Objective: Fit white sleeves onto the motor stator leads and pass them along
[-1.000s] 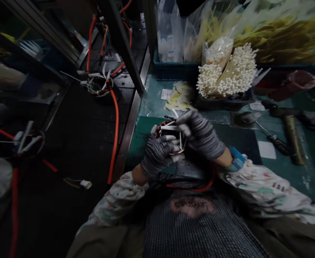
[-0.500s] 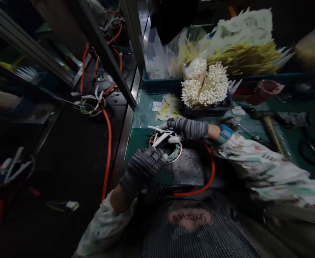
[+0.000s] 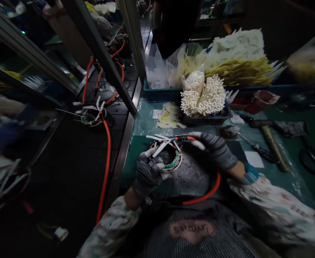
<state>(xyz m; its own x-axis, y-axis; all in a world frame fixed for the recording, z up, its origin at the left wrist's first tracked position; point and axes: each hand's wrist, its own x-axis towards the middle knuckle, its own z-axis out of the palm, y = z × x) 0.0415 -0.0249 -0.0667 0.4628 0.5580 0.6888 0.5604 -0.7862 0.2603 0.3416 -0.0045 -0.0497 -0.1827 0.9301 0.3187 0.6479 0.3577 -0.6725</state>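
A round wound coil ring [image 3: 170,161] with copper windings and several white sleeved leads lies on the green mat in front of me. My left hand [image 3: 148,172], in a grey knit glove, is closed on the ring's near left edge. My right hand [image 3: 215,148], also gloved, pinches the orange cable [image 3: 208,193] where it joins the ring at the top. The cable loops down to the right and back toward my body.
A bundle of white-tipped sleeves [image 3: 205,96] stands behind the ring, with yellow and white strips [image 3: 238,61] in a blue bin. A hammer [image 3: 270,139], a screwdriver [image 3: 254,145] and scissors [image 3: 314,159] lie to the right. Another coil with an orange cable [image 3: 92,114] sits on the dark conveyor to the left.
My right hand moved from the white leads to the orange cable at the ring's top. My left hand shifted onto the ring's left edge. The view tilted up.
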